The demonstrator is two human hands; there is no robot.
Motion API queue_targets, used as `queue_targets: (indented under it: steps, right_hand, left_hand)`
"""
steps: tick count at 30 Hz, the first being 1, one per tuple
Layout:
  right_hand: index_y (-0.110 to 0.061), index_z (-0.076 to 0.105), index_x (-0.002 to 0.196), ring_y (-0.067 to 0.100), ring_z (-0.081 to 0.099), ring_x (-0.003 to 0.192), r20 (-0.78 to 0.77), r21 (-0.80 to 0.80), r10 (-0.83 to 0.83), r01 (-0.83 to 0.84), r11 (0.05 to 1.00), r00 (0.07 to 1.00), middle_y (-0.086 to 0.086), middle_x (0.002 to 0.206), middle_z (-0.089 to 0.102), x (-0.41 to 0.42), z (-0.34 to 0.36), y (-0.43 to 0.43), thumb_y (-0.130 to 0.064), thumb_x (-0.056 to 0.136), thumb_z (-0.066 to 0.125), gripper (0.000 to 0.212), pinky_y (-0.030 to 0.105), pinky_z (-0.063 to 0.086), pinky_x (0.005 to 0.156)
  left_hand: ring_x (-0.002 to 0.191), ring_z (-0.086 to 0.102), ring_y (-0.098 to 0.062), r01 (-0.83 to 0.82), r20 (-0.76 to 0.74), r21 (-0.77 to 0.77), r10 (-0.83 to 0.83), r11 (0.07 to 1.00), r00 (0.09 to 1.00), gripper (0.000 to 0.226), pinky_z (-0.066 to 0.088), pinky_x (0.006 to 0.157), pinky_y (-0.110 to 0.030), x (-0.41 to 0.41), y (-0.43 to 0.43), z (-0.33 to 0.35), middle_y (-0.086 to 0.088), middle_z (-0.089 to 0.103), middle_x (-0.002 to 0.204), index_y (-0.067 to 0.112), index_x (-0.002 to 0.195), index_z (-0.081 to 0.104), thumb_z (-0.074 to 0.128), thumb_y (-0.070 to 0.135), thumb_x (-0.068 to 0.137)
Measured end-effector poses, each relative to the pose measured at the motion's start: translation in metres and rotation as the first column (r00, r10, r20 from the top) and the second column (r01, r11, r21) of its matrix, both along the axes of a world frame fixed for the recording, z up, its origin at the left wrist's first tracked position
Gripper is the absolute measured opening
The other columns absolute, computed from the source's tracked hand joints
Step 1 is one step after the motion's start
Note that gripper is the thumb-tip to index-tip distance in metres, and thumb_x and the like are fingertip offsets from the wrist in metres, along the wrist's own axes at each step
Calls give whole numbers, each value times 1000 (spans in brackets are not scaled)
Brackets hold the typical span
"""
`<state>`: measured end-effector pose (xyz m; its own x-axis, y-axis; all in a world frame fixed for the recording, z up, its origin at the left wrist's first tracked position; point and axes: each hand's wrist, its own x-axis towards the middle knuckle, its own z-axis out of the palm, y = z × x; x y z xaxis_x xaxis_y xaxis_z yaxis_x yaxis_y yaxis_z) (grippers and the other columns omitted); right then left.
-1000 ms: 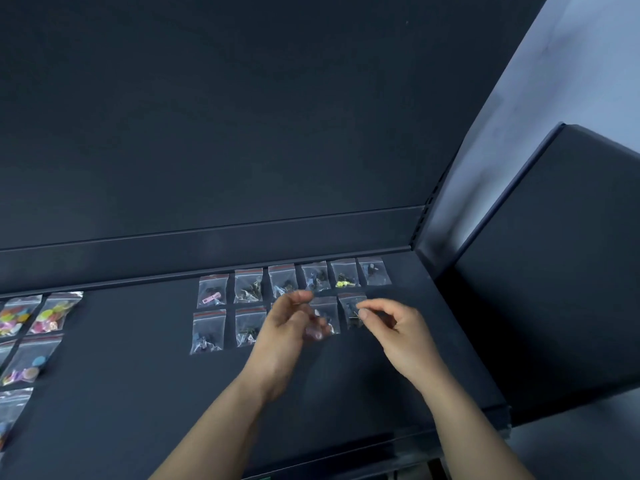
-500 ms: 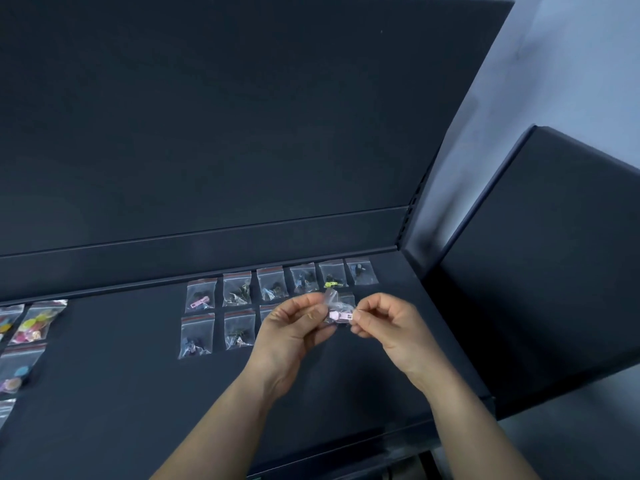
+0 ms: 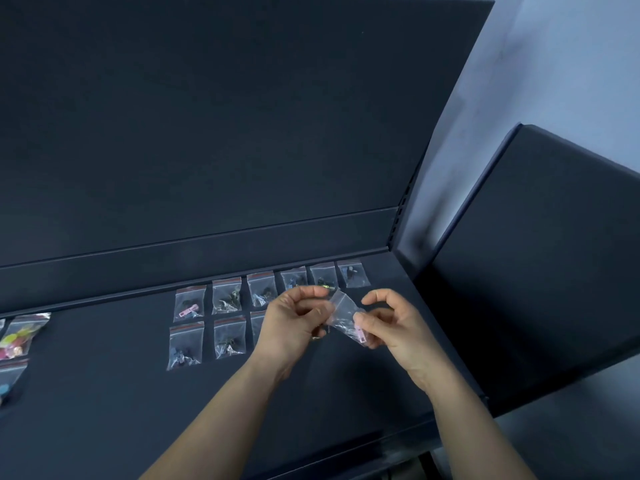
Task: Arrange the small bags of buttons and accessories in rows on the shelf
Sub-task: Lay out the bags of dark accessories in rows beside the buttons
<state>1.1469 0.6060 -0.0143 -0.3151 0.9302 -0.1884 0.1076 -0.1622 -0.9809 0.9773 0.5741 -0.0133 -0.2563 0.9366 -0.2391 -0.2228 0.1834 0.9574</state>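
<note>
clear bag [image 3: 341, 308] with a pink piece, held just in front of the rows of bags [image 3: 227, 297] on the shelf [image 3: 104, 410], has tipped rightward; left hand [image 3: 291, 327] and right hand [image 3: 394, 323] each pinch an end, so it is probably being smoothed before placing.

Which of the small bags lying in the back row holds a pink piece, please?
The leftmost bag of the back row: a pink piece shows inside it, while the others there show none.

Forearms [image 3: 221, 420] bare, no gloves on left hand [image 3: 294, 323] or right hand [image 3: 391, 323]; a small glint [image 3: 315, 337] on a left finger, possibly a ring.
</note>
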Motion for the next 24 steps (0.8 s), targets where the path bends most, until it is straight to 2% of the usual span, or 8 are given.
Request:
queue_targets:
  steps: [2, 6, 9, 11, 14, 15, 18, 24]
  right_hand:
    - [-13, 66, 91, 12, 55, 56, 41, 41, -38, 36, 998, 998, 3, 62, 61, 3, -6, 6, -7, 87, 65, 8, 23, 46, 56]
    - [-15, 68, 84, 6, 57, 56, 126, 90, -262, 252, 963, 957, 1, 70, 67, 5, -24, 22, -9, 90, 61, 11, 17, 44, 52]
    - [-19, 66, 81, 6, 59, 59, 313, 158, -311, 273, 949, 897, -2, 76, 70, 7, -41, 34, -12, 90, 60, 13, 25, 48, 60]
    - [-22, 63, 80, 11, 64, 71, 509, 246, -309, 208, 947, 804, -6, 79, 69, 9, -48, 38, -18, 89, 61, 10, 30, 51, 64]
    - [-25, 59, 100, 16, 62, 82, 732, 353, -338, 95, 931, 592, -9, 95, 62, 13, -47, 34, -31, 87, 63, 15, 29, 47, 66]
    - [-24, 59, 107, 17, 61, 85, 715, 414, -377, 79, 907, 588, -7, 101, 60, 14, -48, 32, -31, 87, 64, 22, 29, 48, 68]
    - [-18, 68, 108, 20, 59, 95, 553, 630, -415, -37, 776, 723, -3, 107, 62, 16, -54, 28, -21, 85, 66, 23, 33, 50, 81]
    - [-22, 70, 114, 22, 57, 108, 644, 563, -307, -162, 810, 700, -6, 118, 67, 14, -64, 31, -22, 88, 66, 26, 38, 46, 91]
  left_hand:
    - [54, 59, -8, -1, -76, 13, 2, 1000, 997, 16, 53, 58, -20, -1, 9, -3, 0, 67, 65, 8, 97, 65, 69, 1, 83]
    - [86, 66, -13, 77, -355, 27, -62, 997, 933, 19, 52, 81, -22, -1, 18, -18, 2, 73, 93, 23, 97, 68, 71, 9, 83]
    - [103, 51, -7, 145, -778, 6, -86, 989, 622, 25, 36, 92, -15, -6, 16, -31, 20, 61, 110, 28, 108, 69, 70, 21, 84]
    - [113, 44, -10, 208, -894, 3, -90, 978, 438, 32, 27, 94, -14, -8, 15, -40, 18, 60, 117, 28, 116, 67, 69, 27, 84]
    - [120, 39, -14, 235, -935, -30, -110, 972, 337, 34, 25, 100, -21, -6, 15, -46, 21, 56, 127, 32, 120, 64, 64, 38, 87]
    - [122, 36, -13, 239, -941, -38, -115, 970, 318, 35, 25, 100, -23, -5, 16, -48, 22, 54, 128, 33, 121, 63, 62, 41, 88]
    - [124, 35, -14, 248, -949, -35, -110, 968, 296, 34, 23, 100, -25, -3, 18, -51, 22, 54, 130, 34, 122, 63, 60, 43, 89]
    - [122, 37, -14, 244, -954, -12, -84, 970, 288, 28, 22, 97, -24, -2, 20, -55, 21, 56, 126, 35, 117, 66, 60, 39, 89]
